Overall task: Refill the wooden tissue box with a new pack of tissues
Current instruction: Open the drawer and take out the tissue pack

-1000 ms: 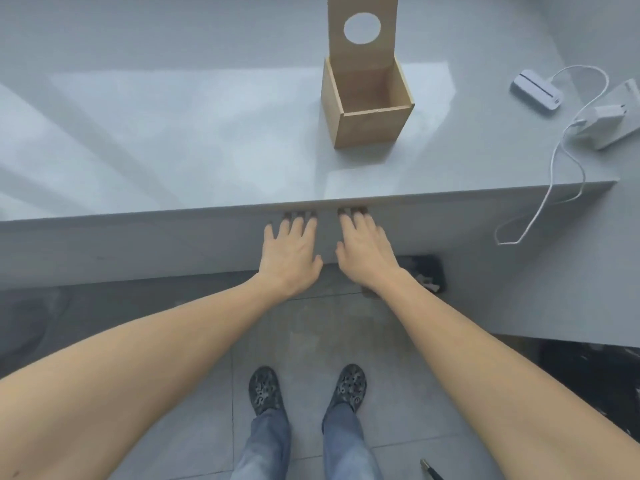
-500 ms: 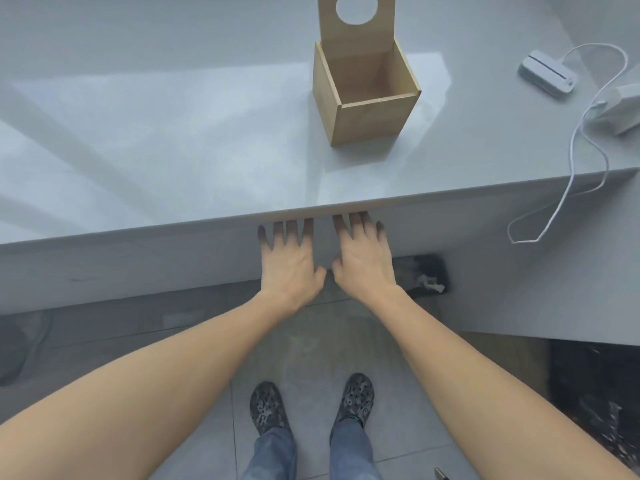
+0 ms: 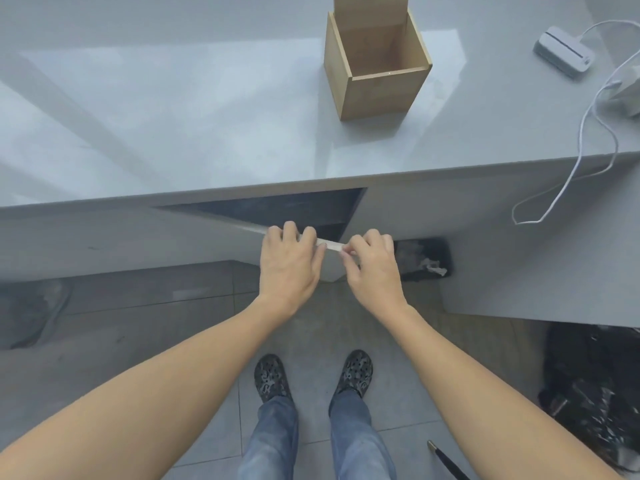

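Grey counter [image 3: 173, 116], open wooden tissue box [image 3: 377, 64], both hands gripping cabinet door [image 3: 332, 244] edge

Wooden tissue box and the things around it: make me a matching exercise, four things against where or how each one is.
Things:
1. wooden tissue box
2. cabinet door
3. white cable
4. shoes

States:
A. hangs over the counter edge
B. on the floor tiles
C. lid up, nothing inside
D. pulled ajar, gripped by both hands

Pairs: 1-C, 2-D, 3-A, 4-B
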